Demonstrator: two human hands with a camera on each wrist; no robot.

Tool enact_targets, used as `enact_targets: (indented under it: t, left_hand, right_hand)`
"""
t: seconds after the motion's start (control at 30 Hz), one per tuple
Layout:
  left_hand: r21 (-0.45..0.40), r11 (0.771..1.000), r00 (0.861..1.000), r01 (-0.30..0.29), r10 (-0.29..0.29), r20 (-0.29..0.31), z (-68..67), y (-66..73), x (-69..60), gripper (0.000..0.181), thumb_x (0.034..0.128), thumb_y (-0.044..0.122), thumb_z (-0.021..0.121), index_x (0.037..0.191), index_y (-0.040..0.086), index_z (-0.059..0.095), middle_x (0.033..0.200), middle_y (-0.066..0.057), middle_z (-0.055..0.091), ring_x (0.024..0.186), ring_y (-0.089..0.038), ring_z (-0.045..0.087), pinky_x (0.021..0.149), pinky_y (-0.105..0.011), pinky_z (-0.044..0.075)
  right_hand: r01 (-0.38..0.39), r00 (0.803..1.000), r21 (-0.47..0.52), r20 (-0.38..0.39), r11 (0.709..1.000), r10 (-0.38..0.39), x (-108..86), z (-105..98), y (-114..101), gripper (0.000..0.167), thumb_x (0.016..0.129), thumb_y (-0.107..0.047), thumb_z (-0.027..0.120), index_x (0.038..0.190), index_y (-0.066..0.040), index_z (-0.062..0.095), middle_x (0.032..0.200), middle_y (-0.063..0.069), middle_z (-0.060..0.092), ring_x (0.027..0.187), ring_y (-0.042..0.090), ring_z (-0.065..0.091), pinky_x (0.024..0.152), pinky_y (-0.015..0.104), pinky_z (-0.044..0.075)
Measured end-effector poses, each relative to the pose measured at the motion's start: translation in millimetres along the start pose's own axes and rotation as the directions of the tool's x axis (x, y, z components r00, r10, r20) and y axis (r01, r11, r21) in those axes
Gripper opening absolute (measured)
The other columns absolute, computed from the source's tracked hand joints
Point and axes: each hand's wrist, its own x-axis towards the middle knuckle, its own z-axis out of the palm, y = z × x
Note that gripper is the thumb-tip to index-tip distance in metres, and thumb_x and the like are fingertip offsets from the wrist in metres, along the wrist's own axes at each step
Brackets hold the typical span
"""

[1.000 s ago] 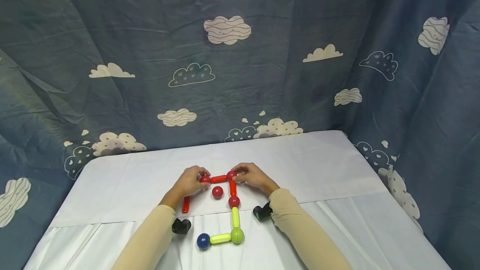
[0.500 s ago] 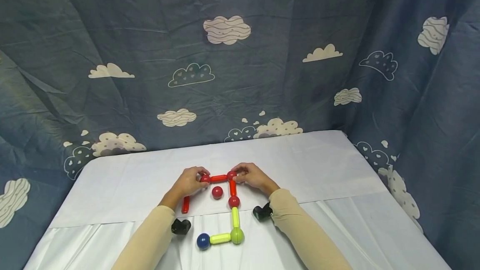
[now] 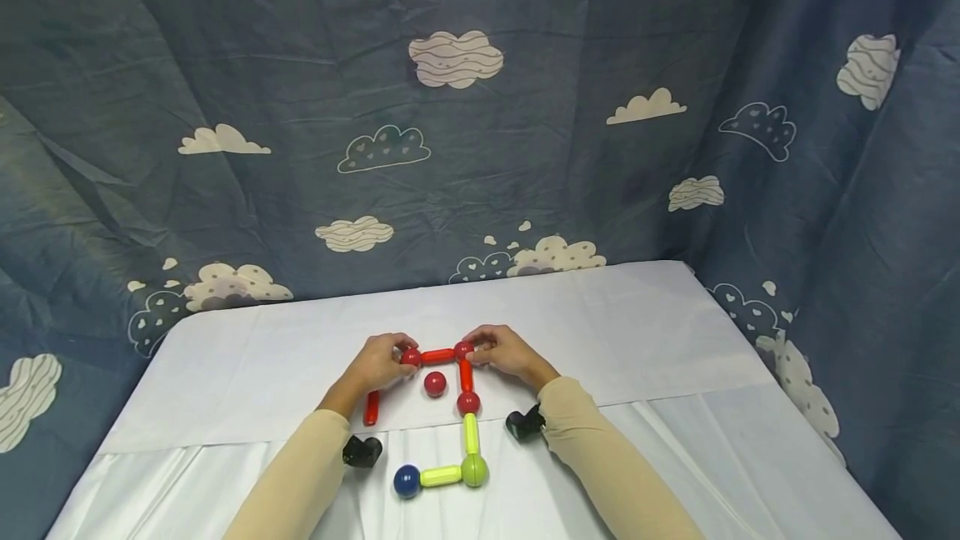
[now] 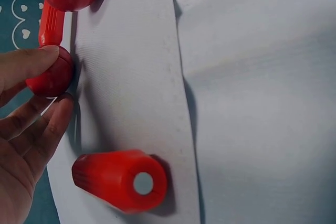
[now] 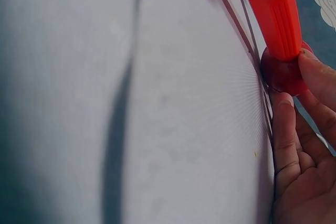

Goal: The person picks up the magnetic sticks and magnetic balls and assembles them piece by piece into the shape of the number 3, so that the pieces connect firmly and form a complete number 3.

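Between thumb and fingers, my left hand [image 3: 377, 362] pinches a red ball [image 4: 58, 77] at the far left end of a ball-and-rod chain. A red rod [image 3: 438, 357] joins it to a second red ball [image 5: 283, 72], which my right hand [image 3: 510, 352] grips from the right. From there another red rod [image 3: 467, 375] runs toward me to a red ball [image 3: 468, 402]. A yellow-green rod [image 3: 471, 434], a green ball [image 3: 474, 470], a second yellow-green rod [image 3: 441, 477] and a blue ball [image 3: 407, 482] continue the chain.
A loose red ball [image 3: 435, 383] lies inside the bend of the chain. One separate red rod [image 4: 121, 179] rests on the white-covered table [image 3: 600, 315] below my left hand. Dark cloud-print curtains [image 3: 525, 148] hang behind the table and along its sides.
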Motion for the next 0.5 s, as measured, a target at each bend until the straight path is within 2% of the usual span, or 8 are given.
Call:
enact_targets:
  t: [0.27,0.5]
  left_hand:
    - [0.001,1.0,1.0,0.002,-0.002,0.008,-0.8,0.7,-0.2,0.039,0.0905,0.009,0.082,0.127,0.006,0.071,0.12,-0.012,0.07,0.094,-0.02,0.059,0.09,-0.039,0.054]
    - [-0.018,1.0,1.0,-0.004,0.005,0.024,-7.3,-3.9,-5.1,0.045,0.0902,0.011,0.083,0.132,0.007,0.067,0.125,-0.014,0.07,0.097,-0.021,0.063,0.092,-0.04,0.058]
  right_hand:
    - [0.008,1.0,-0.002,0.016,1.0,-0.008,1.2,-0.6,2.1,0.031,0.095,-0.006,0.076,0.126,-0.003,0.073,0.117,0.012,0.074,0.086,0.016,0.059,0.076,0.022,0.051]
    - [0.015,1.0,-0.015,0.006,1.0,-0.015,3.2,-0.8,3.1,0.03,0.096,-0.007,0.075,0.125,-0.003,0.073,0.115,0.012,0.073,0.086,0.017,0.059,0.077,0.022,0.051]
